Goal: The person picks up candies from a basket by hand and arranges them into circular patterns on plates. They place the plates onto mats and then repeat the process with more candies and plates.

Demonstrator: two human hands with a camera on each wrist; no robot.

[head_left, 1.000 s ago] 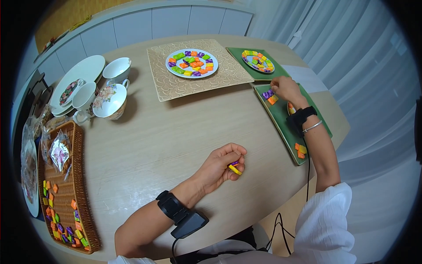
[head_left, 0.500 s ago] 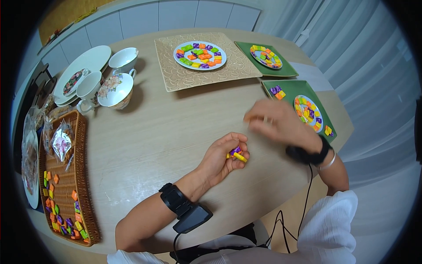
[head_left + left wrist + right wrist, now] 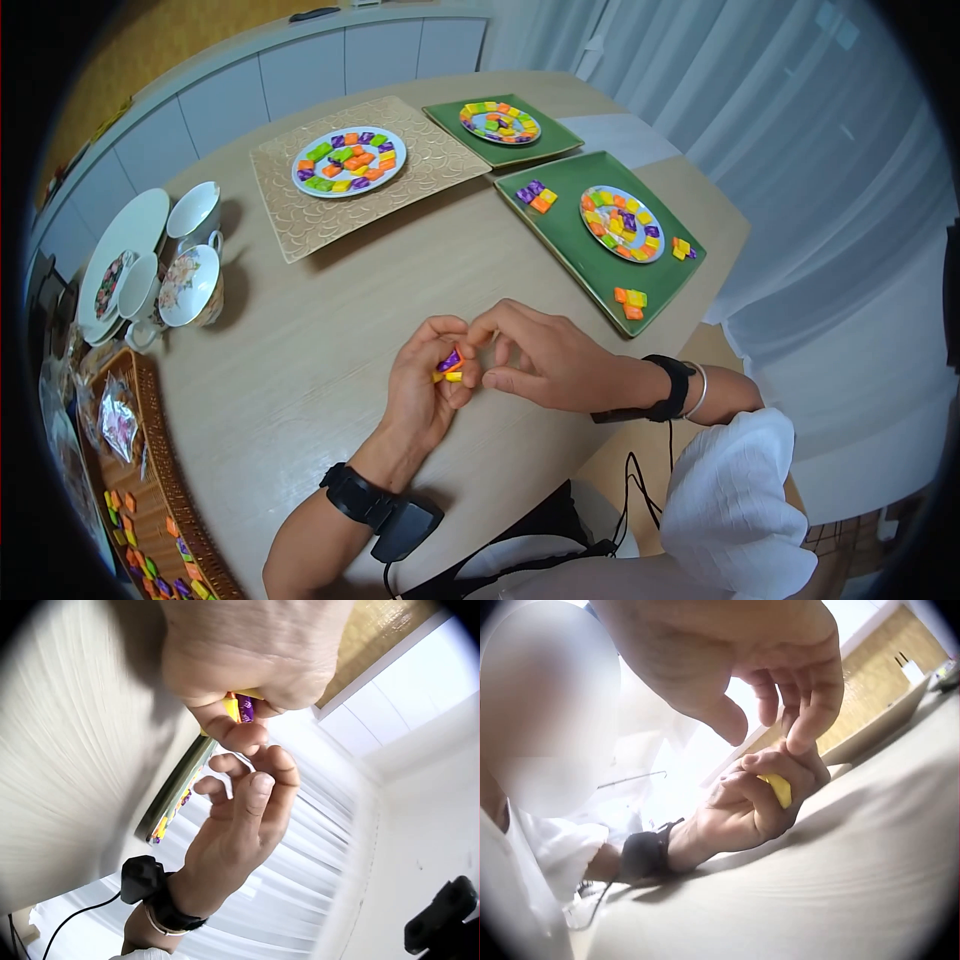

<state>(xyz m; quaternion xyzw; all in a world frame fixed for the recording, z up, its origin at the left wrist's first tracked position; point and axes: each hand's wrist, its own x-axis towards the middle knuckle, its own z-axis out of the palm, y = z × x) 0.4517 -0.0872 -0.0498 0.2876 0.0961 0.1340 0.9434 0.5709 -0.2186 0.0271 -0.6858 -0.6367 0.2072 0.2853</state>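
Note:
In the head view my left hand (image 3: 420,380) is over the front part of the table, its fingers curled round several wrapped candies (image 3: 450,363), purple and yellow among them. A yellow candy (image 3: 779,789) shows between its fingers in the right wrist view. My right hand (image 3: 560,365) is just beside it, fingers loosely bent, thumb apart, fingertips right at the left hand's fingers. No candy shows between the right thumb and fingers. On the green square plate (image 3: 560,265) to the right lie small candy clusters (image 3: 536,196) and a small round plate covered with candies.
Behind stand a beige patterned square plate (image 3: 280,220) and a second green plate (image 3: 560,141), each bearing a round plate of candies. Flowered cups (image 3: 190,285) and white plates stand at the left. A wicker basket (image 3: 150,400) with loose candies and bagged items is at front left.
My right hand has come from the green plate over to my left hand. The left hand keeps its hold on the candies. The head view has swung to the right.

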